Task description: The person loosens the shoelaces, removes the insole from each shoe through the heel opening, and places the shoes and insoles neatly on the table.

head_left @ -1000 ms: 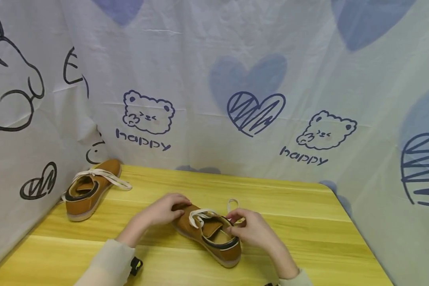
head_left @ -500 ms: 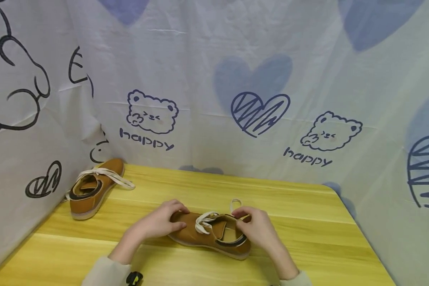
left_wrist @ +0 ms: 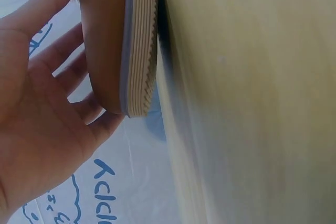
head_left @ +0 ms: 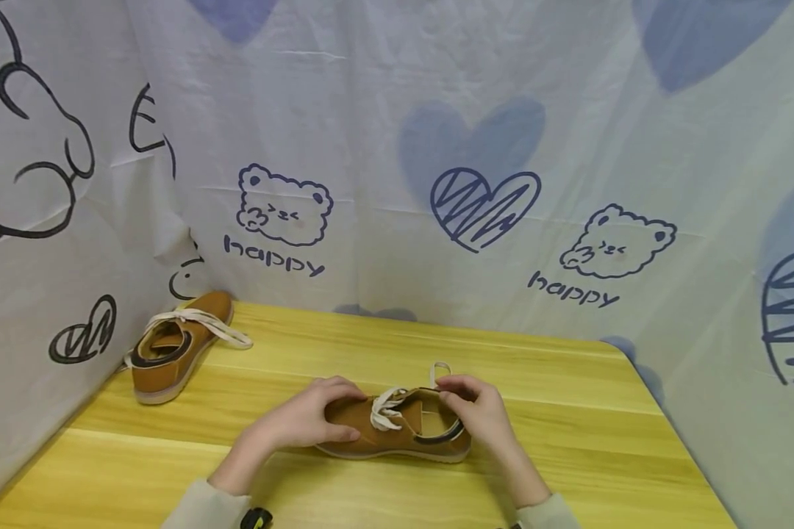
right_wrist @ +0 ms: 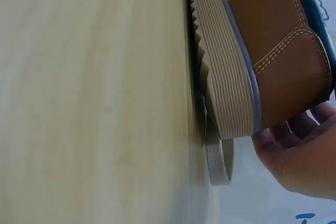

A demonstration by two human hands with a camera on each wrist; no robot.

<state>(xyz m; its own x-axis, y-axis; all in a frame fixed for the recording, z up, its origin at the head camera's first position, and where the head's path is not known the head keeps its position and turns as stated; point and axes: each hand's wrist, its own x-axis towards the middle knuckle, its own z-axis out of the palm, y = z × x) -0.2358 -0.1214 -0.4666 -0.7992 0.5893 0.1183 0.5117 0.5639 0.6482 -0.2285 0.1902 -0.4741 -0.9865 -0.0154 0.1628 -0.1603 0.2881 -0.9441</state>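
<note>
A brown lace-up shoe (head_left: 403, 441) lies crosswise on the table in the head view, its toe left and its opening right. My left hand (head_left: 311, 415) holds the toe, thumb on the near side and fingers on the far side. The left wrist view shows that hand (left_wrist: 42, 114) spread around the toe beside the ridged sole (left_wrist: 140, 51). With bent fingers, my right hand (head_left: 479, 408) grips the collar near the heel; its fingertips are partly hidden. White laces (head_left: 387, 408) are gathered over the tongue, and a lace loop (head_left: 440, 369) sticks out behind the shoe.
A matching brown shoe (head_left: 162, 378) with white laces stands at the table's back left, close to the side curtain (head_left: 46, 294). A printed curtain (head_left: 370, 286) runs behind the yellow wood-grain table (head_left: 569, 441). The table's right edge slants toward the front.
Between my hands the shoe has turned: its heel has swung away from me and its toe nearer, so it now lies almost straight across. The head view has shifted slightly.
</note>
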